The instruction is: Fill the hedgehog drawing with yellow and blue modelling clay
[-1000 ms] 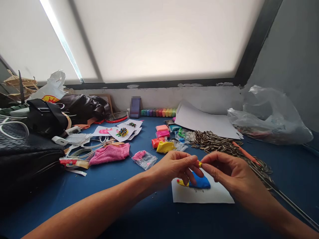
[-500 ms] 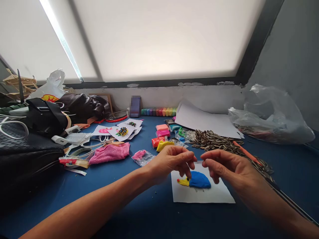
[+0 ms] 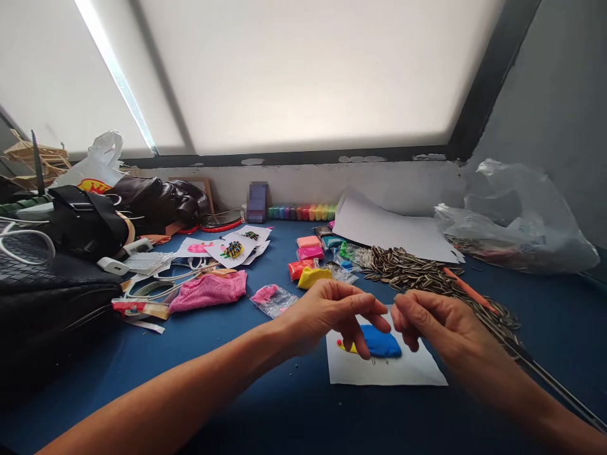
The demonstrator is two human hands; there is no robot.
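Observation:
A white paper sheet [image 3: 412, 374] lies on the blue table, bearing a flattened blue clay body [image 3: 382, 343] with short drawn legs below it. At its left a yellow clay snout [image 3: 346, 347] ends in a red dot; my fingers partly cover it. Above the sheet hovers my left hand [image 3: 339, 313], fingers stretched and apart, with nothing visible in them. Close to its fingertips, my right hand [image 3: 431, 319] has thumb and forefinger pinched together. Whatever may be between them is hidden or too small to see.
Striped sunflower seeds [image 3: 403, 268] are heaped behind my right hand, with an orange stick [image 3: 467, 289] across them. Clay packets [image 3: 310, 253] lie beyond my left hand. Decorated cards [image 3: 234, 248], a pink cloth [image 3: 211, 292] and a black bag [image 3: 52, 297] are leftward.
My right thumb and forefinger have closed into a pinch and shifted slightly right. My left fingers have stretched out further right, covering more of the yellow snout.

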